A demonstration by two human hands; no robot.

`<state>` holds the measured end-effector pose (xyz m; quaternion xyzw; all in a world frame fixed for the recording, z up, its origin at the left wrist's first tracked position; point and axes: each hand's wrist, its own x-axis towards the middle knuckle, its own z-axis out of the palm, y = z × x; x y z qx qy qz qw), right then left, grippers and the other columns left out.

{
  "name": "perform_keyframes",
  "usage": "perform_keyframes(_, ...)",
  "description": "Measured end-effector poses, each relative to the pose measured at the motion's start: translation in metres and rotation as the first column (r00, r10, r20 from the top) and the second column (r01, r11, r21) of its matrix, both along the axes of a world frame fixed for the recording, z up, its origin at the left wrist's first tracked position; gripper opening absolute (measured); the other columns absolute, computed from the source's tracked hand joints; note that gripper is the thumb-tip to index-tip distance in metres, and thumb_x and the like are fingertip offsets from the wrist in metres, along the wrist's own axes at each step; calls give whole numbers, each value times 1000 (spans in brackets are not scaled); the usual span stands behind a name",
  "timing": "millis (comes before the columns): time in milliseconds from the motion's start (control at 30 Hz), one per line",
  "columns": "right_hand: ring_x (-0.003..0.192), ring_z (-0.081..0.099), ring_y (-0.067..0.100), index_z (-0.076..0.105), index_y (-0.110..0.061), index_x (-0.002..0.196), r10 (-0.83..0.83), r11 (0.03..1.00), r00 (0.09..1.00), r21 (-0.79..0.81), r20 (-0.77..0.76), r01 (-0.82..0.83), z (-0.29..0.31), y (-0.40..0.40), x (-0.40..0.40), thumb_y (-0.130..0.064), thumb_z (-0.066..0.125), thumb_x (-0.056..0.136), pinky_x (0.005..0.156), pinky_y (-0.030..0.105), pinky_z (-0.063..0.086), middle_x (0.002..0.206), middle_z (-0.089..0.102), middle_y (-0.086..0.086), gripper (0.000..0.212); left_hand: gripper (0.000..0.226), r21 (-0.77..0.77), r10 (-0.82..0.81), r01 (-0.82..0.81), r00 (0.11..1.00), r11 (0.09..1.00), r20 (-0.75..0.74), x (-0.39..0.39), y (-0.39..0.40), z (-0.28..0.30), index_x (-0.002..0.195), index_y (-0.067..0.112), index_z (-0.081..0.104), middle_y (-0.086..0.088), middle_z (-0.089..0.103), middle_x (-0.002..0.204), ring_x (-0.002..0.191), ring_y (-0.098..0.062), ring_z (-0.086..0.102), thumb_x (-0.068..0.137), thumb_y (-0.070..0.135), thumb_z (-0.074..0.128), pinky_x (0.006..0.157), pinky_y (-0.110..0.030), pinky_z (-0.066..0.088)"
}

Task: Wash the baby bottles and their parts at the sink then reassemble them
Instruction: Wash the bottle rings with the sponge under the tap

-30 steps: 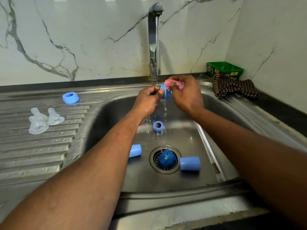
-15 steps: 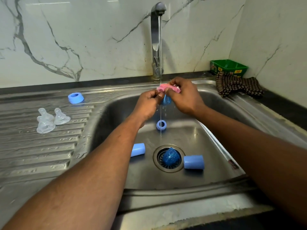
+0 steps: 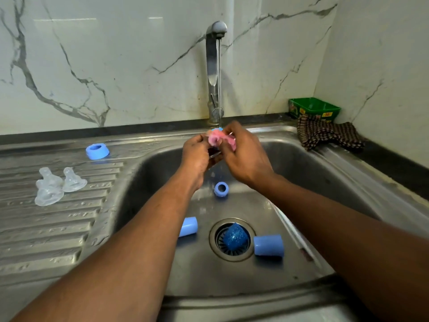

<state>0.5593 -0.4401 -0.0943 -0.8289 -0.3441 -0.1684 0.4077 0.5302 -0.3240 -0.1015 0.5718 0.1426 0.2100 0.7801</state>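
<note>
Under the running tap [image 3: 214, 66], my left hand [image 3: 197, 156] holds a small blue bottle part [image 3: 217, 129], mostly hidden by my fingers. My right hand [image 3: 246, 156] grips a pink scrub cloth [image 3: 217, 140] against that part. In the basin lie a blue ring [image 3: 221, 188], a blue cap [image 3: 188, 226] and a second blue cap [image 3: 268, 245]. Another blue ring [image 3: 97, 151] and three clear teats [image 3: 58, 184] rest on the drainboard at the left.
A blue glittery scrubber [image 3: 234, 237] sits on the drain strainer. The steel sink [image 3: 313, 177] has a ribbed drainboard [image 3: 46, 228] on its left. A checked cloth [image 3: 327, 134] and a green tub [image 3: 314, 108] sit at the back right corner.
Both hands have stayed under the tap. The pink cloth has bunched up and shifted over the blue part, which now shows only at its top edge.
</note>
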Motion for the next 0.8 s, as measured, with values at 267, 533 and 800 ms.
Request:
perform_keyframes(267,86,58,18,51,-20,101,-1,1000,998,-5,-58,1,-5,-5,12,-24,60,95,63,30,45,98,61,1,11,19,24,-13,13,1000,1000,-17,-2,1,-6,97,12,67,-12,72,96,82,-18,70,103,15,49,70,-28,61)
perform_keyframes(533,78,56,13,54,-19,97,-37,998,994,44,-101,42,4,-8,13,-33,60,96,62,32,44,90,59,-2,15,17,-3,-49,49,999,999,21,-3,-5,0,95,12,63,-12,71,90,71,-19,71,103,13,49,61,-27,59)
perform_keyframes(800,94,61,23,59,-19,102,-28,1000,999,8,25,28,13,-9,7,-28,62,92,74,36,50,104,65,4,14,18,9,-39,39,999,999,-19,-23,-10,15,92,12,59,-13,67,89,67,-18,65,104,15,47,70,-30,58)
